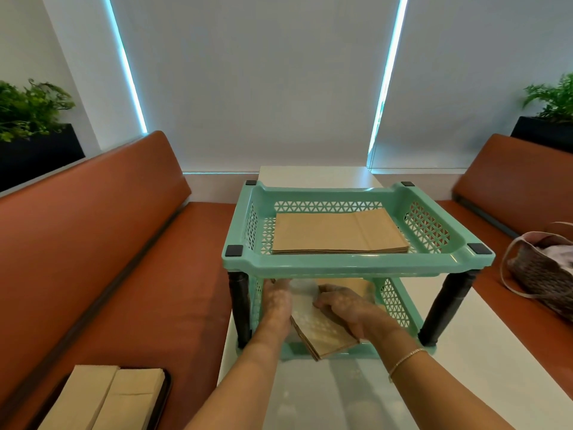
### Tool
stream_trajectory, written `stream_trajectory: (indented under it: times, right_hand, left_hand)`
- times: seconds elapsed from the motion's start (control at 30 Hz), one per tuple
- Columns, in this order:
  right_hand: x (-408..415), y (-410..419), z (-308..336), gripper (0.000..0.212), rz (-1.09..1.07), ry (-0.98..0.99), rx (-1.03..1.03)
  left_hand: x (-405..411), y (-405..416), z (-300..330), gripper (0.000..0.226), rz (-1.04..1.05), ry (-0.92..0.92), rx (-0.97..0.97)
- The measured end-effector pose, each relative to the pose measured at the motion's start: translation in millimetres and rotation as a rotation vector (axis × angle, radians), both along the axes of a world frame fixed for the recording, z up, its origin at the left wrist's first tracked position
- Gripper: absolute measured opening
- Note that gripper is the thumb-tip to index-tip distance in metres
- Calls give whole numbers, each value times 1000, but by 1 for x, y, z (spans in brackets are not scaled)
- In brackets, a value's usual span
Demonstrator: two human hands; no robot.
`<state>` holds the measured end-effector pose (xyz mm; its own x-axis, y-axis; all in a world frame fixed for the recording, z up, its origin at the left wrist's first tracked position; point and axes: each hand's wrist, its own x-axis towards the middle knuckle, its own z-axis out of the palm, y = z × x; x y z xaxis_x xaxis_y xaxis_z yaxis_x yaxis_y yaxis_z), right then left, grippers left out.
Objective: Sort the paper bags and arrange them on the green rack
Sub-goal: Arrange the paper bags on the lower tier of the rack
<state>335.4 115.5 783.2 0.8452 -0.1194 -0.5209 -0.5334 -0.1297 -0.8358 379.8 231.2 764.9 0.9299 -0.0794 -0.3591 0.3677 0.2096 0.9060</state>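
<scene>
A green two-tier rack [356,264] stands on a white table. Its top tray holds a flat stack of brown paper bags [338,232]. Both my hands reach into the lower tier. My left hand [277,301] and my right hand [344,305] grip a second stack of brown bags [325,335], which lies tilted and sticks out over the lower tray's front rim. Two more piles of bags [102,398] lie on a dark tray at the bottom left.
Orange bench seats [124,243] run along both sides of the table [465,352]. A woven handbag [545,274] sits on the right bench. Potted plants [28,110] stand behind each bench. Window blinds fill the back wall.
</scene>
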Motion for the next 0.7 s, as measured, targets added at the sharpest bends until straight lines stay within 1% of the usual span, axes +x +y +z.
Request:
stream_trajectory:
  times: [0.03, 0.1, 0.17, 0.2, 0.27, 0.3, 0.37, 0.4, 0.43, 0.47, 0.5, 0.53, 0.6, 0.63, 0.67, 0.7]
  right_hand:
    - [0, 2, 2, 22, -1, 3, -12]
    - [1, 2, 1, 23, -31, -8, -23]
    - [5, 1, 0, 21, -107, -41, -7]
    - [5, 3, 2, 18, -153, -62, 1]
    - [8, 3, 2, 15, -242, -101, -21]
    - [9, 2, 1, 15, -264, -121, -33]
    - [11, -3, 3, 18, -281, -169, -67]
    - [12, -9, 2, 19, -265, -177, -169]
    - [15, -17, 1, 19, -221, -178, -331]
    - [16, -24, 0, 16, -142, -150, -532]
    - [16, -31, -2, 9, -29, -109, -685]
    - [14, -36, -4, 22, 95, -39, -776]
    - [13, -47, -16, 75, 279, 85, -816]
    - [11, -50, -20, 90, 333, 107, -847]
    - [10, -51, -23, 97, 384, 119, -894]
    - [9, -53, -27, 96, 420, 125, -959]
  left_hand:
    - [-1, 0, 1, 37, 10, -3, -6]
    - [2, 0, -2, 50, 7, 5, -3]
    - [-2, 2, -1, 56, -32, 7, 8]
    - [-4, 2, -2, 51, -64, 8, -4]
    - [-10, 1, 0, 26, -157, 41, 12]
    - [-11, 0, -4, 22, -179, 43, 64]
    - [-10, 2, -5, 21, -175, -23, 187]
    - [-8, 4, -4, 22, -142, -73, 266]
    - [-7, 6, -4, 25, -95, -121, 346]
    - [-6, 8, -4, 28, -38, -157, 409]
    - [-6, 11, -5, 31, 2, -181, 441]
    - [-7, 13, -5, 35, 36, -201, 471]
    - [-9, 16, -8, 39, 62, -233, 512]
    - [-10, 15, -10, 39, 63, -252, 528]
    - [-12, 15, -12, 37, 58, -265, 548]
    - [-13, 14, -15, 37, 48, -279, 562]
